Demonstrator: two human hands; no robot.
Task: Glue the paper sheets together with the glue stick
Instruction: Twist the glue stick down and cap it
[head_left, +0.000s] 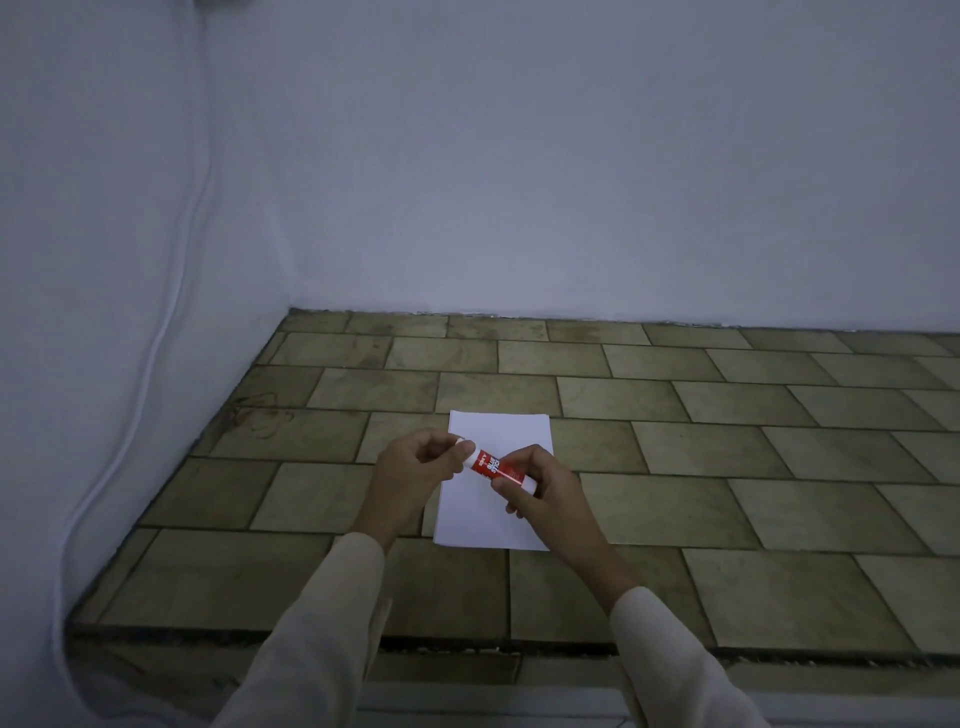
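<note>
White paper sheets lie stacked flat on the tiled surface, partly covered by both hands. Above them I hold a red and white glue stick nearly level. My right hand grips its lower, right end. My left hand pinches the white cap end on the left between thumb and fingers. Whether the cap is on or loose cannot be told. Both arms wear light cream sleeves.
The tiled surface runs back to a pale wall and ends at a left wall, where a white cable hangs down. Its front edge lies just below my forearms.
</note>
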